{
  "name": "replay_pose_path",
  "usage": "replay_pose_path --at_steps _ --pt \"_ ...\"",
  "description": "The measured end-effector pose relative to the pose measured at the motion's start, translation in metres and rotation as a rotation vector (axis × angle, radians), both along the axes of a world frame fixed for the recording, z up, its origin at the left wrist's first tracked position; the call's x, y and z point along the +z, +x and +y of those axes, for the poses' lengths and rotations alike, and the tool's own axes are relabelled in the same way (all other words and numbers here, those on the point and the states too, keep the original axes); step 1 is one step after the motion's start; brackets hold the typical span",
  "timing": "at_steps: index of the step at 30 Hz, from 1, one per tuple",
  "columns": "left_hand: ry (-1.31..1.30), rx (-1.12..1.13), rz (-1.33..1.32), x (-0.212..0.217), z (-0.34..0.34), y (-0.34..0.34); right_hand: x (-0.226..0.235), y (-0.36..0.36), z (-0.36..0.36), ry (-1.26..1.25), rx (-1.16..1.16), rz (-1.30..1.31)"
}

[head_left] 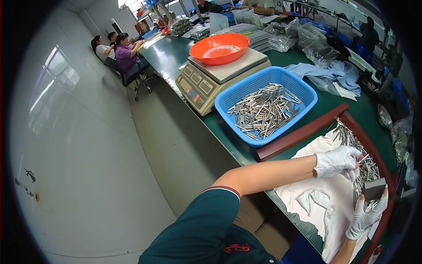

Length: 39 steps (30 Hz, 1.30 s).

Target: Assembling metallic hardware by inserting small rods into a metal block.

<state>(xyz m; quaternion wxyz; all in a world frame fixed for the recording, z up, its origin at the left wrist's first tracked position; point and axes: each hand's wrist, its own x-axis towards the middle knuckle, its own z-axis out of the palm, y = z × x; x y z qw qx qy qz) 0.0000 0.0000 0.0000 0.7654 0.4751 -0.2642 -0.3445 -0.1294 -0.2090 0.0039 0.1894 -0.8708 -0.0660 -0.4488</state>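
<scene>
My left hand (pixel 336 162), in a white glove with bare fingertips, reaches across to a heap of thin metal pins (pixel 368 169). Its fingers are curled together at the heap's near side; what they pinch, if anything, is too small to make out. My right hand (pixel 366 218), gloved the same way, grips a flat dark grey block (pixel 374 189) between thumb and fingers. The block is just over the lower part of the heap. Under my hands a white cloth (pixel 303 187) covers the table, with a crumpled white piece (pixel 317 200) on it.
A dark red wooden rail (pixel 303 132) borders the work area. Beyond stands a blue basket (pixel 222 105) of similar metal pins, beside a scale (pixel 195 88) bearing an orange bowl (pixel 220 42). Plastic bags (pixel 318 44) and light blue cloth (pixel 327 70) lie farther back. Seated people (pixel 126 55) are far left.
</scene>
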Motion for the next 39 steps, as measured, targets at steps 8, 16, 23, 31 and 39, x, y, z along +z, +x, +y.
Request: replay_pose_path --at_steps 8,16,23,31,39 --pt "-0.295 -0.157 0.334 -0.002 0.012 -0.014 -0.001 -0.006 0.012 0.035 -0.002 0.065" --pt "-0.023 -0.079 0.139 0.019 0.017 -0.025 0.017 0.009 0.021 0.018 0.098 0.078" --pt "0.077 -0.145 0.098 0.015 0.012 -0.038 0.019 0.0 0.024 0.007 0.103 0.09" --pt "0.032 -0.191 0.159 0.015 0.012 -0.04 0.019 0.003 0.024 -0.034 0.134 0.122" --pt "0.044 -0.23 0.192 0.016 0.014 -0.035 0.02 0.003 0.024 0.009 0.128 0.167"
